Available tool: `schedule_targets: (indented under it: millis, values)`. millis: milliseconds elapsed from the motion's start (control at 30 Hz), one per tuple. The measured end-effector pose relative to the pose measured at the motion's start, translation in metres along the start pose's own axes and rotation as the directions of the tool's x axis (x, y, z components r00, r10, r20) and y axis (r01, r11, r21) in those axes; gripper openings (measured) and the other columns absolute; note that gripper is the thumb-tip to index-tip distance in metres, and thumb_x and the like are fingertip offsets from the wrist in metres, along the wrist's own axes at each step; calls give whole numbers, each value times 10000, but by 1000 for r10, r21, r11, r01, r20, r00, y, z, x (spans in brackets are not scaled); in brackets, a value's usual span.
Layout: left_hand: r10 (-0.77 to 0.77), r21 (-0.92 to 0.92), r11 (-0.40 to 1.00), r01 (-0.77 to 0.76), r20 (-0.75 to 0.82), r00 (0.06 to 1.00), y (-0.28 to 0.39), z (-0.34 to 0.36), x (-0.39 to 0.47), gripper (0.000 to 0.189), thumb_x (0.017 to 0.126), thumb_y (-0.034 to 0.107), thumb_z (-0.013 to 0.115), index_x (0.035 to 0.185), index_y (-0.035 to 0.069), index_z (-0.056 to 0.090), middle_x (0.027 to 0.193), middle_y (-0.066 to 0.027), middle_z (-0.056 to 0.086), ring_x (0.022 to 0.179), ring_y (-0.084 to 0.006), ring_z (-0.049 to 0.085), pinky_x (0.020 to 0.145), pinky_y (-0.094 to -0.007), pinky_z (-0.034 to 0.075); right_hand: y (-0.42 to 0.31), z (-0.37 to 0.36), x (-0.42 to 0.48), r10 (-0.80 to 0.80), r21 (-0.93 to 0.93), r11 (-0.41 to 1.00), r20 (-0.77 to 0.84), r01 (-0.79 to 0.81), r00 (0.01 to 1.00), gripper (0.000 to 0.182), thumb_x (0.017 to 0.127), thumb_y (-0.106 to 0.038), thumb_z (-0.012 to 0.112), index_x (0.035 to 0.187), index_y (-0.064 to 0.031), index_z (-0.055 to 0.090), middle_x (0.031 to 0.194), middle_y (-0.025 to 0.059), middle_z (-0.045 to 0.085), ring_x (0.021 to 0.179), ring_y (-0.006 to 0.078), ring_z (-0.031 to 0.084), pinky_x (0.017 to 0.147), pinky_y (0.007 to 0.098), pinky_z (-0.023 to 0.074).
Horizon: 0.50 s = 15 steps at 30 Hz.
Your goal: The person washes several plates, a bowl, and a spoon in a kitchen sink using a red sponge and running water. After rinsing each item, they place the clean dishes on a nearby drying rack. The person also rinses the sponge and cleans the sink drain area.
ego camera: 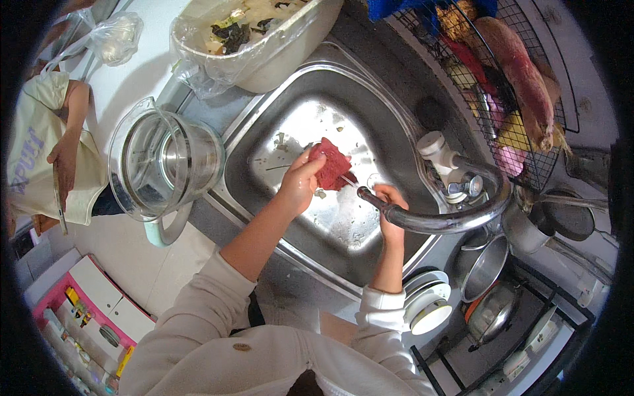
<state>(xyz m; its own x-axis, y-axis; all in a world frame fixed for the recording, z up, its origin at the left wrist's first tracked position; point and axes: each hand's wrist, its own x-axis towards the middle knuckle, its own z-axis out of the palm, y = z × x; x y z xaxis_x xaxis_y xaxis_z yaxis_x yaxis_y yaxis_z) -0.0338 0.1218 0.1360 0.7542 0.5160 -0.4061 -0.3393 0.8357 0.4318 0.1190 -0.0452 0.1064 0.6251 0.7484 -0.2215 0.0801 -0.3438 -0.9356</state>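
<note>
My left hand (pixel 299 184) grips a red piece, seemingly raw meat (pixel 329 161), over the steel sink basin (pixel 317 252). Water runs from the curved metal faucet (pixel 446 222) and meets the lower part of the red piece. My right hand (pixel 392 208) is to the right of the piece, partly behind the spout; its fingers are blurred and partly hidden, so whether it holds anything cannot be told. Dark and pale scraps (pixel 280 142) lie on the wet basin floor.
A lined bin of food scraps (pixel 277 54) overhangs the sink's far left edge. Left are a clear glass pot (pixel 200 153) and another person holding a phone-like object (pixel 59 198). At right are a wire basket with a sweet potato (pixel 520 74), stacked bowls (pixel 427 307) and pans (pixel 485 267).
</note>
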Motion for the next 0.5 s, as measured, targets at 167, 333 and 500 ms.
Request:
schedule_targets:
  millis: [167, 333, 500]
  values:
    - [-55, 154, 987, 47, 51, 997, -12, -3, -2, 277, 884, 176, 407, 1111, 22, 438, 1038, -98, 549, 927, -185, 559, 794, -312, 440, -3, 50, 20, -58, -72, 994, 251, 78, 966, 414, 715, 17, 570, 1115, -47, 481, 1096, 93, 489, 999, 180, 480, 829, 283, 399]
    - [68, 26, 997, -68, -4, 998, 13, 10, -7, 269, 868, 161, 415, 1073, -11, 448, 1054, -153, 545, 948, -210, 548, 840, -344, 426, -2, 41, 16, -131, -325, 931, 121, 165, 984, 129, 707, -18, 599, 834, 1, 607, 777, 135, 572, 701, 223, 570, 639, 311, 455]
    - [173, 23, 985, -173, -21, 985, 21, 21, -6, 277, 862, 153, 410, 1069, -26, 458, 1114, -175, 518, 974, -236, 539, 873, -368, 411, -21, 19, -2, -182, -336, 922, 57, 190, 982, 158, 684, -34, 639, 829, -22, 577, 904, 114, 552, 804, 236, 554, 716, 309, 438]
